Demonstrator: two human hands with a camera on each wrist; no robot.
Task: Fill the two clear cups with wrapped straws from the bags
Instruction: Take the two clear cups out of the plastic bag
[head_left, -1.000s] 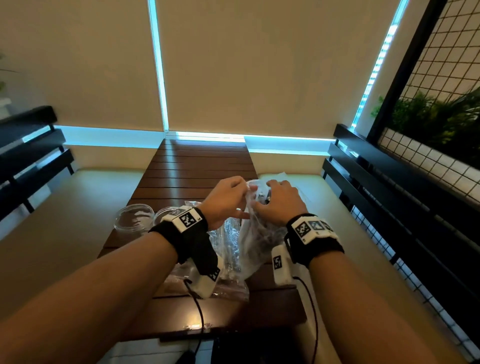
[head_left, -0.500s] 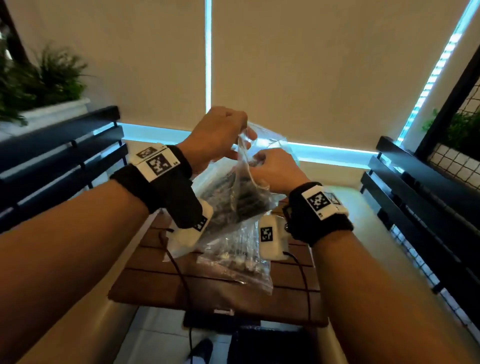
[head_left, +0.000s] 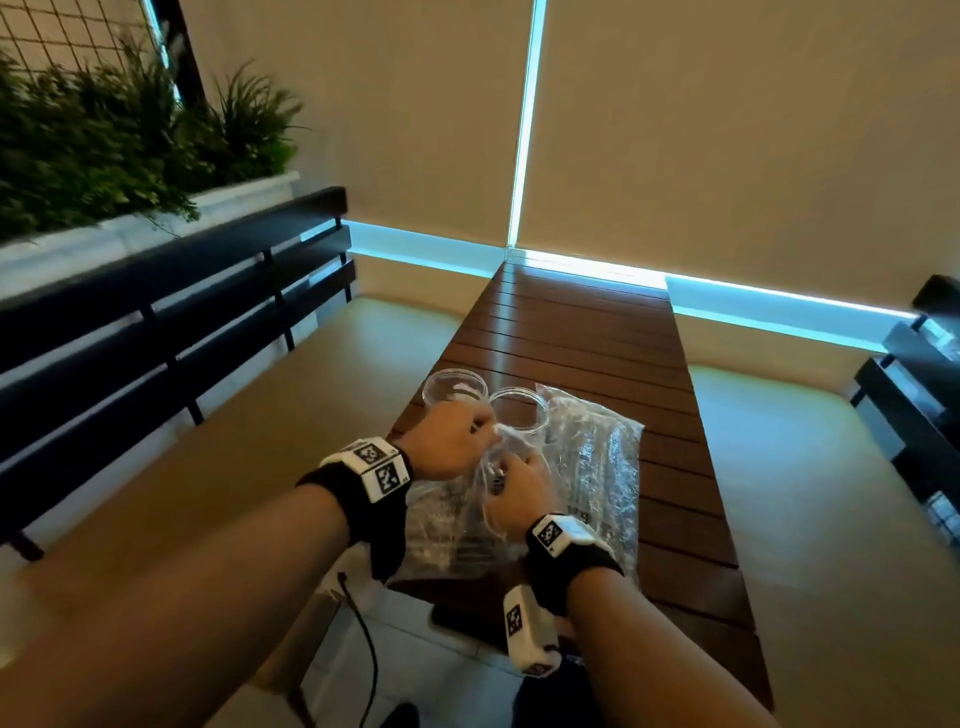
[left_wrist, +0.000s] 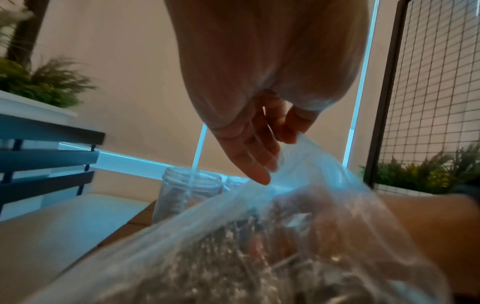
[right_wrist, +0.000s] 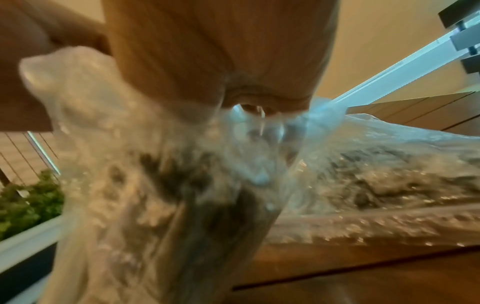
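Observation:
Two clear cups (head_left: 456, 391) (head_left: 519, 410) stand side by side on the wooden slat table (head_left: 587, 332); the left wrist view shows the cups (left_wrist: 187, 193) beyond the bag. A clear bag of dark wrapped straws (head_left: 447, 525) sits at the near table edge. My left hand (head_left: 452, 447) pinches its upper rim, seen as fingers (left_wrist: 259, 156) on the plastic. My right hand (head_left: 519, 488) reaches into the bag's mouth. Plastic (right_wrist: 182, 164) covers its fingers, so what they hold is hidden. A second bag of straws (head_left: 597, 467) lies flat to the right.
Cushioned benches (head_left: 270, 415) with black slatted backs (head_left: 156, 312) flank the table on both sides. A planter with green plants (head_left: 104, 156) sits behind the left bench. The far half of the table reaches a blind-covered window (head_left: 727, 130).
The bag, held up in the air half a second ago, has come down to the near table edge beside the cups. My right hand has gone into its mouth.

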